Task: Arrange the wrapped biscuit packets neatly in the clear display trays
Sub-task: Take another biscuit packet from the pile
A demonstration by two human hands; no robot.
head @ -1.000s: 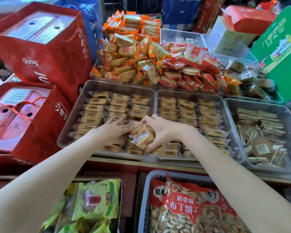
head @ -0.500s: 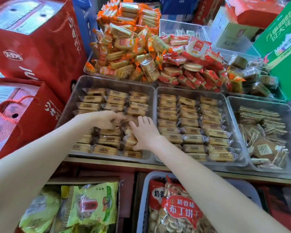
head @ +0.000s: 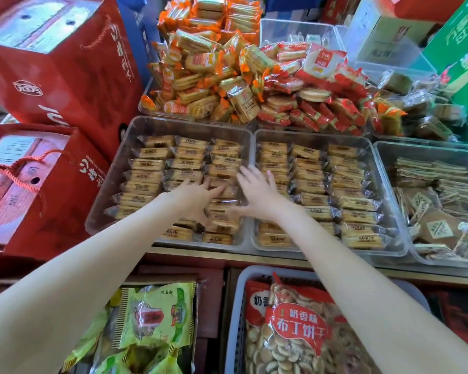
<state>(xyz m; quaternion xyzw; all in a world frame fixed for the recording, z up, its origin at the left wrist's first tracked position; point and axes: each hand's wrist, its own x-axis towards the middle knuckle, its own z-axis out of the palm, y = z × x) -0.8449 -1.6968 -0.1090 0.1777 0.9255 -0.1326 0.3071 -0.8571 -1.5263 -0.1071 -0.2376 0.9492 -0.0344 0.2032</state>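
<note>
Two clear display trays sit side by side on the counter. The left tray [head: 111, 190] holds three rows of tan wrapped biscuit packets [head: 152, 164]; the right tray [head: 387, 190] holds three more rows [head: 343, 182]. My left hand [head: 193, 197] lies over the right-hand row of the left tray, fingers spread and pressing on the packets. My right hand [head: 257, 191] is beside it over the divide between the trays, fingers straight and flat on the packets. Neither hand grips a packet.
Behind the trays rise heaps of orange-wrapped packets [head: 208, 66] and red-wrapped packets [head: 308, 93]. Red gift boxes [head: 54, 76] stand at the left. A third clear tray [head: 389, 157] of flat brown packets is at the right. A basket [head: 238, 306] with a red biscuit bag sits below the counter.
My right hand has set down the packets it held a second ago and now lies flat, further up the tray. My left hand has shifted right over the same row.
</note>
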